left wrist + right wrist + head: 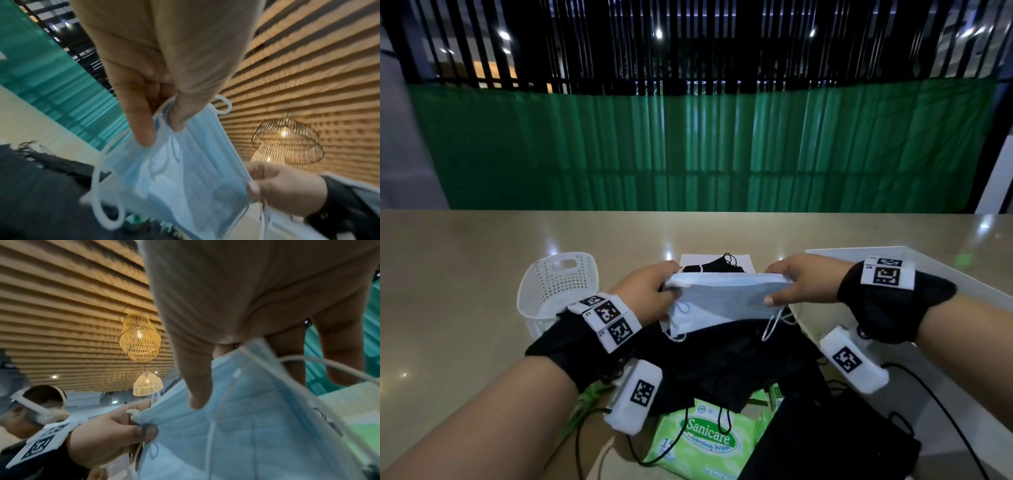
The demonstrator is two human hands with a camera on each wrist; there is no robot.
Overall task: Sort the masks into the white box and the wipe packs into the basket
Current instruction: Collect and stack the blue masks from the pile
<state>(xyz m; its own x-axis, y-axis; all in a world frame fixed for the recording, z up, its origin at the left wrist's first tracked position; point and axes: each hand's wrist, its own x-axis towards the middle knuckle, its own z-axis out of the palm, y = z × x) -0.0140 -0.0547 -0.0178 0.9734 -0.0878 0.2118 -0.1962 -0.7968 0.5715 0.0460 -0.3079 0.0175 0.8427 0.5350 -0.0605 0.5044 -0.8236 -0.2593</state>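
A stack of light blue masks (722, 301) hangs above the table between my two hands. My left hand (654, 291) pinches its left end (164, 128), thumb on the near face. My right hand (787, 284) pinches the right end (236, 386), thumb on the near side. White ear loops (770, 329) dangle under the stack. Below lies a heap of black masks (739, 363). A green wipe pack (705, 442) lies at the near edge, partly under black masks. The white perforated basket (558, 284) stands left. The white box (893, 260) stands right, largely hidden by my right arm.
A white sheet or flat box with black masks (715, 265) on it lies behind the blue stack. More green packs (774, 397) peek from under the black heap. Black cables (945, 411) trail from the wrist cameras across the beige table (465, 260).
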